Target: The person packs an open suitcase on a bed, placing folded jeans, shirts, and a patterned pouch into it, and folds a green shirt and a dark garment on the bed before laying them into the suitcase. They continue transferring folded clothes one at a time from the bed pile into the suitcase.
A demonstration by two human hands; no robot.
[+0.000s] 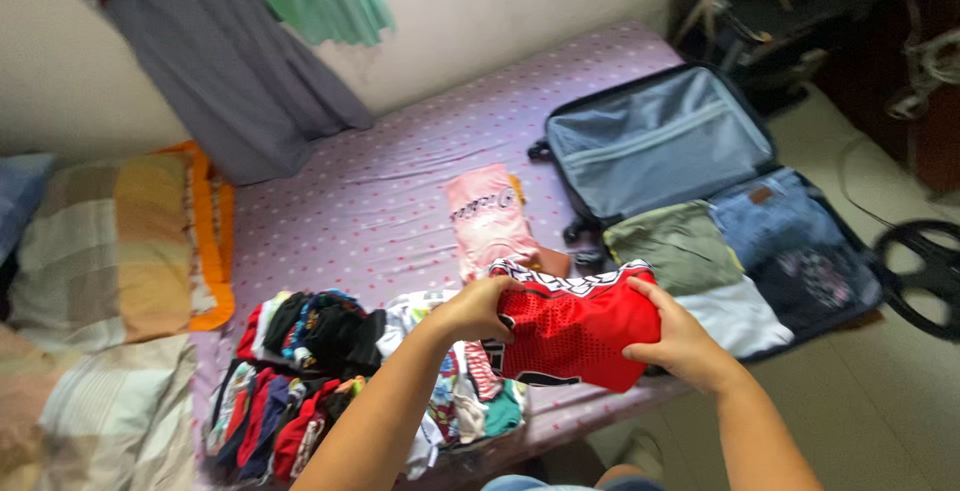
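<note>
You've got the folded red jersey (575, 336) pinched btw left hand (480, 309) & right hand (680, 346), both grasping its ends; loosen either & the fold may flop open onto the clothes pile (320, 391) near left.

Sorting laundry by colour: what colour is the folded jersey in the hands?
Red jersey, with black-and-white patterned trim, seen in the head view.
</note>
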